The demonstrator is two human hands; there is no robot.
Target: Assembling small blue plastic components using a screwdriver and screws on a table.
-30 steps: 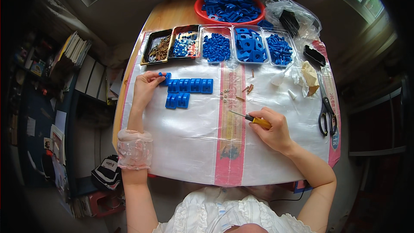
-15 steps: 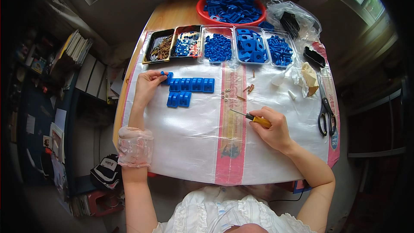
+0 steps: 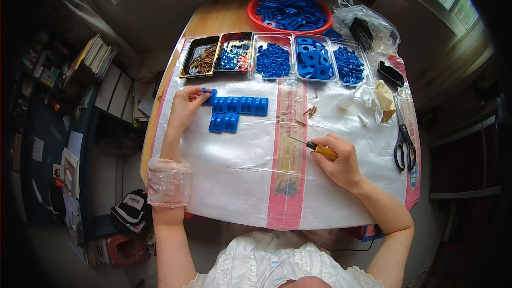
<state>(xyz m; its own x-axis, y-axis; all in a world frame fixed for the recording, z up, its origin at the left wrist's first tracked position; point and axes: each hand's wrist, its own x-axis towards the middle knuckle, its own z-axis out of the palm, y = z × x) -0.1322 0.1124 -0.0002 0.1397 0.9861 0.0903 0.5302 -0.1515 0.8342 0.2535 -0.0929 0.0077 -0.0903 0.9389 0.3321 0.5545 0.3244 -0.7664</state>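
Observation:
My left hand (image 3: 185, 108) is closed in a pinch at a blue plastic part (image 3: 213, 94), which sits at the upper left end of a group of like parts. A row of several slotted blue parts (image 3: 247, 105) lies beside it, and two more blue parts (image 3: 230, 123) are just below that row. In my right hand (image 3: 343, 161) is a screwdriver (image 3: 326, 152) with a yellow and black handle, its thin shaft pointing left over the table cover. Small nuts (image 3: 279, 118) and several brass-coloured screws (image 3: 313, 110) lie loose beyond the screwdriver's tip.
Across the back stand trays of screws (image 3: 202, 58), small metal pieces (image 3: 232, 53), blue caps (image 3: 273, 60), blue square parts (image 3: 314, 58) and blue pegs (image 3: 349, 65). Behind them is a red basin (image 3: 256, 20) of blue parts. Black scissors (image 3: 405, 146) and a white nozzle (image 3: 362, 120) lie right.
The whole view has shifted slightly. Both hands keep nearly the same place on the table, the left at the blue part and the right around the screwdriver.

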